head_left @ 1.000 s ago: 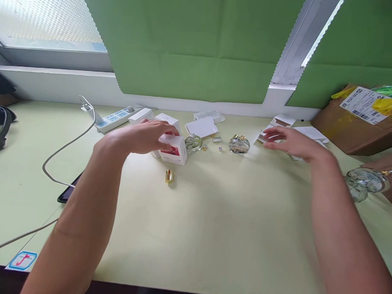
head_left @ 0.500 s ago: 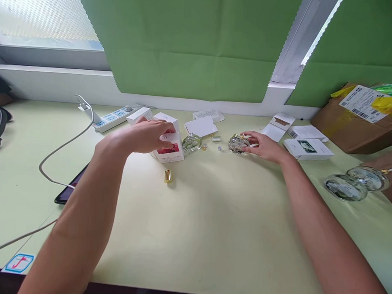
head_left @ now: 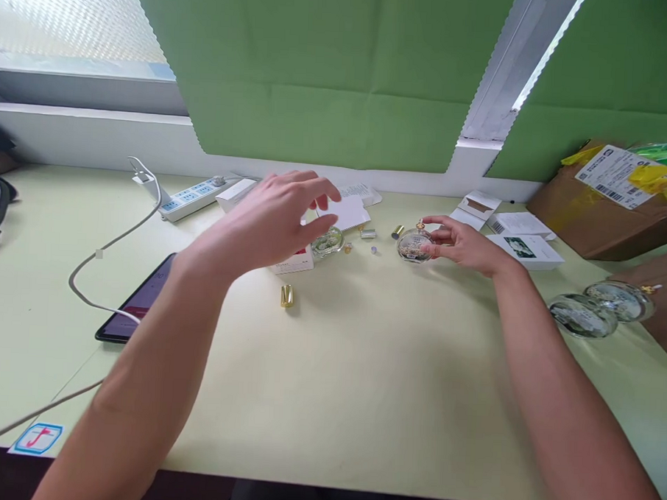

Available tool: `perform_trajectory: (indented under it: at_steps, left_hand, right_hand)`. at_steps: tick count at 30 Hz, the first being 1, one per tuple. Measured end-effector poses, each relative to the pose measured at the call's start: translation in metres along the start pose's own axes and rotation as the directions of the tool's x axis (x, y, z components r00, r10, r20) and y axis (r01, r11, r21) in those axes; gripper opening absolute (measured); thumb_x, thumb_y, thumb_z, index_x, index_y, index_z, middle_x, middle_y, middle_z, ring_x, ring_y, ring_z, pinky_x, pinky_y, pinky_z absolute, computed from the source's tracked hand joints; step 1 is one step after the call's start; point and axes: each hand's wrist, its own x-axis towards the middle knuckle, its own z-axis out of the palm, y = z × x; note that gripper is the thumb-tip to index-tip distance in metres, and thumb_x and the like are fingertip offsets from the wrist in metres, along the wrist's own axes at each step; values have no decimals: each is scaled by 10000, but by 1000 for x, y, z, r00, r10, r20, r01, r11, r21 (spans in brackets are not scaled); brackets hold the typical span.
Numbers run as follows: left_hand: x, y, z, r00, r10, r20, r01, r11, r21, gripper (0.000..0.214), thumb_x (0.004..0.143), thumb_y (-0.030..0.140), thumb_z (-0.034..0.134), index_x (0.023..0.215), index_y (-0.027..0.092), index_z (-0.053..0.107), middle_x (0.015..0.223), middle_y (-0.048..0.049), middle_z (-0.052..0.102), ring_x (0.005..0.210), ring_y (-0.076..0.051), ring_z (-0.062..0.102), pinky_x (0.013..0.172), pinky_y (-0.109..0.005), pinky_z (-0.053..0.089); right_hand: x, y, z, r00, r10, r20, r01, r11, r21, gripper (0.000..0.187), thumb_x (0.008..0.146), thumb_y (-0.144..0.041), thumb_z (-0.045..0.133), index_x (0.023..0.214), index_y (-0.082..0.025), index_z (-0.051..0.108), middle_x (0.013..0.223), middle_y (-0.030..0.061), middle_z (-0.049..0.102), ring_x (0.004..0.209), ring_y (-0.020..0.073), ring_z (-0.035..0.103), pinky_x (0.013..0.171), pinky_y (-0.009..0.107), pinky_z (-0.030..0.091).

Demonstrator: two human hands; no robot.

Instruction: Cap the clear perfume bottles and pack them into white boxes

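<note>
My right hand (head_left: 460,244) grips a round glass perfume bottle (head_left: 414,246) by its right side, thumb in front and fingers near the gold neck. A shiny gold-toned cap (head_left: 397,231) lies just left of it. Raised above a white box (head_left: 296,264) with a red picture, my left hand (head_left: 274,219) has its fingers apart and holds nothing; it hides most of the box. Another round glass bottle (head_left: 329,242) stands right of that box. Between the bottles lie a silver cap (head_left: 368,234), a tiny clear piece (head_left: 374,249) and a small gold piece (head_left: 347,248). A gold cap (head_left: 287,296) stands nearer me.
White boxes (head_left: 529,251) lie at the right back beside a brown carton (head_left: 600,210). Two more glass bottles (head_left: 582,316) are at the right. To the left are a phone (head_left: 143,301), a white cable (head_left: 84,261) and a power strip (head_left: 192,198).
My left hand has come off the white box, rising and opening. My right hand has shifted the bottle slightly right, and the gold-toned cap now shows apart from it.
</note>
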Motion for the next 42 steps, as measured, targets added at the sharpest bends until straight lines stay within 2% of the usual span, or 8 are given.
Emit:
perform_trajectory:
  at_steps: [4,10,14,18,27,37,40,42]
  left_hand:
    - [2,10,18,984,128,121,-115,988,-106,333,994,427,413,1180,248,624,1127,-45,678,910,-205,640,770,-310,462]
    - [7,35,95,901,167,400,-134,985,-111,241,935,328,525,1090,226,680,1057,-80,714,910,-239,680,728,-322,481]
    - [9,49,129,935,93,341,-65,994,-93,279,954,232,423,1055,158,672,999,-132,711,824,-255,679,625,-340,462]
    - [14,43,135,958,77,277,-47,992,-113,301,962,269,410,1040,160,678,983,-125,706,833,-258,677,629,-343,475]
    - [23,35,170,992,126,-29,-129,978,-163,491,994,206,328,1476,121,360,1551,-161,376,1422,-298,362,1126,-467,382]
    - [20,33,194,986,134,-100,-149,975,-168,501,952,113,313,1437,156,433,1501,-122,467,1398,-275,406,1149,-482,366]
    - [19,34,193,988,106,-108,-122,981,-151,499,956,131,323,1441,176,431,1523,-114,440,1417,-285,380,1153,-501,354]
    - [20,34,194,989,106,-105,-121,981,-149,497,958,133,326,1441,174,433,1535,-118,427,1445,-284,345,1167,-507,333]
  right_hand:
    - [-17,1,24,998,-36,-59,42,995,94,756,734,-521,787,1403,-317,500,1157,93,718,1089,274,661,1009,501,461]
    - [-49,3,65,994,-105,-33,109,971,214,719,794,-518,733,1419,-323,438,1165,83,702,925,226,668,833,389,531]
    - [-56,6,69,992,-88,-90,94,994,57,667,816,-530,701,1414,-377,447,1256,65,665,810,194,645,825,402,534]
    - [-56,13,67,992,-100,-77,101,995,13,636,822,-542,686,1404,-395,473,1308,61,635,922,224,653,919,448,523]
    - [-55,23,65,996,-91,-10,92,995,30,745,751,-480,771,1428,-396,471,1416,60,540,1095,253,601,973,449,508]
    - [-62,26,48,989,-115,92,104,987,121,593,840,-248,615,1408,-366,492,1448,33,527,1149,214,599,984,384,507]
    - [-59,29,35,965,-129,-228,111,990,-91,411,837,-223,545,1233,-296,628,1291,54,637,1165,237,606,975,401,512]
    - [-54,35,24,809,-160,-565,20,969,-246,371,833,-220,503,1179,-248,631,1292,96,615,1254,279,531,1067,472,429]
